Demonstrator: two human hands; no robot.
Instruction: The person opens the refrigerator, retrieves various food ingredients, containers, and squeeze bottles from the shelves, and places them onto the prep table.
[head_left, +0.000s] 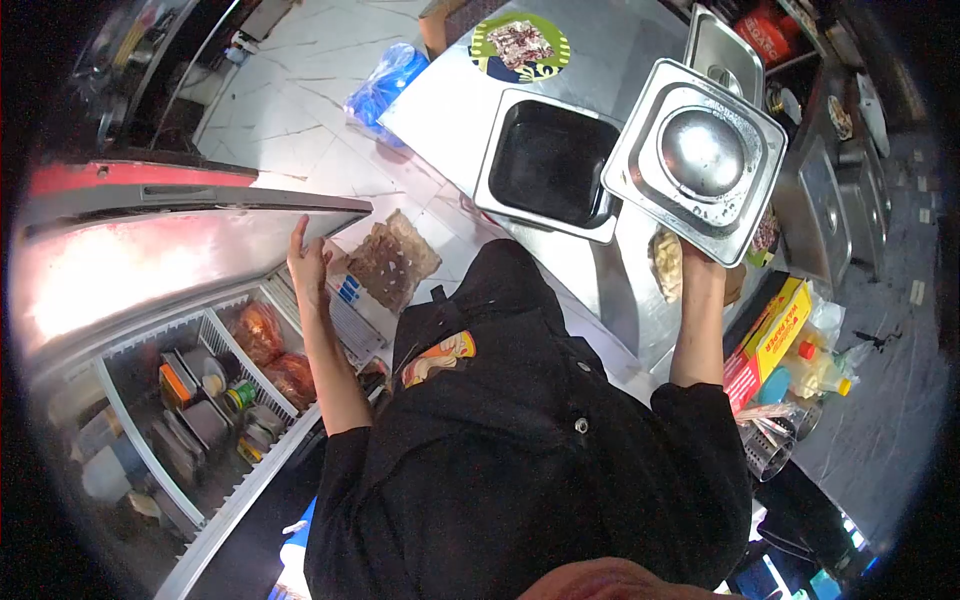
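My right hand (700, 262) is under a square stainless steel pan lid (640, 185) with a domed centre and wet drops on it. The lid is held up over the steel table, and most of those fingers are hidden beneath it. Just left of the lid, a deep steel pan (490, 195) with a dark inside stands uncovered on the table. My left hand (310, 265) is raised with fingers stretched out and nothing in it. It is close to the edge of an open freezer door (230, 197), above wire baskets; I cannot tell whether they touch.
White baskets in the freezer (205, 330) hold packets and orange-red bags (262, 335). On the steel table (440, 110) are a patterned round plate (480, 45) and another steel lid (725, 55). A wax paper box (780, 335) and bottles (818, 370) stand right. Flattened cardboard (395, 260) lies on the floor.
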